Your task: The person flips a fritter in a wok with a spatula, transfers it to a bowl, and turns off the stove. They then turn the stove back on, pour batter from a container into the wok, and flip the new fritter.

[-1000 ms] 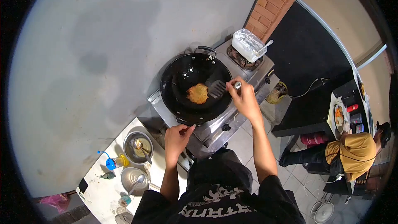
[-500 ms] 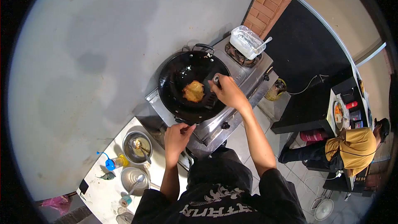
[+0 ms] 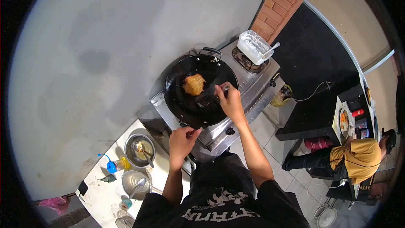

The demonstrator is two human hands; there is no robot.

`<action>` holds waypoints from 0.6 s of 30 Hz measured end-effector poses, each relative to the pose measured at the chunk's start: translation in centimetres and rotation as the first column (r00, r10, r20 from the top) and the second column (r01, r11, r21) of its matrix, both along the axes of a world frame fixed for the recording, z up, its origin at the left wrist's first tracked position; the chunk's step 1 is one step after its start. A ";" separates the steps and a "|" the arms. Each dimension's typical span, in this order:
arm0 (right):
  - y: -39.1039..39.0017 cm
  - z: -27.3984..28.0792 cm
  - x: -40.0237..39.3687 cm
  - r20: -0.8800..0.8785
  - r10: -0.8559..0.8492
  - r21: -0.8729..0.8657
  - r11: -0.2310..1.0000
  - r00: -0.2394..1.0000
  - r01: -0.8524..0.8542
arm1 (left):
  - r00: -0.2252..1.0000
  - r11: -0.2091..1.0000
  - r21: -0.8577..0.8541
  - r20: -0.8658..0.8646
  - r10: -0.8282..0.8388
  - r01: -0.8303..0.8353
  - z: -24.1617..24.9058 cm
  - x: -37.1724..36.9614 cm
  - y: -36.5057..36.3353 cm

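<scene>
A black wok (image 3: 181,101) sits on the left burner of a steel gas stove (image 3: 249,85). In it lies a golden fried patty (image 3: 194,84), pushed toward the wok's far left wall. My right hand (image 3: 228,101) grips a slotted spatula (image 3: 206,99), whose blade rests on the wok's bottom just right of the patty. My left hand (image 3: 182,141) is closed on the wok's near handle at the stove's front edge.
A clear container with a spoon (image 3: 253,46) sits on the right burner. A white side table (image 3: 103,188) at lower left carries two metal bowls (image 3: 139,150), a blue-capped bottle (image 3: 116,165) and small items. A person in a yellow top (image 3: 358,158) sits at far right.
My right hand has swung the spatula from the wok's right rim down into its middle. The patty has slid from the centre up toward the far left wall. The left hand has stayed put.
</scene>
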State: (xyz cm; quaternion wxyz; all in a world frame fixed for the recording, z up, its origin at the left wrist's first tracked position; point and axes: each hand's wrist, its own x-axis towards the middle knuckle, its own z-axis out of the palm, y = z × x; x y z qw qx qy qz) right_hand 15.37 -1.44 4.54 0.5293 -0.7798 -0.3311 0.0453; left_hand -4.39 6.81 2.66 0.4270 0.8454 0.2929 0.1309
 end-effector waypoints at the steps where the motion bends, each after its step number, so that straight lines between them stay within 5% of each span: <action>1: 0.0 0.0 0.0 -0.010 -0.043 0.039 0.998 0.999 0.043 | 1.000 1.000 0.011 0.009 0.003 -0.004 0.0 -0.1 0.0; 10: -0.9 0.9 0.2 0.118 0.102 -0.148 0.985 0.988 -0.084 | 1.000 1.000 0.021 0.025 0.004 -0.004 -0.4 -0.2 0.0; 16: -1.0 -0.2 -0.3 -0.080 -0.032 -0.047 0.998 0.996 0.028 | 1.000 1.000 0.007 0.030 0.006 -0.006 -0.4 -0.2 0.0; 18: -0.9 -1.3 -0.3 0.009 -0.050 0.041 0.998 0.999 0.049 | 1.000 1.000 -0.009 0.018 0.008 -0.008 -0.2 -0.3 0.0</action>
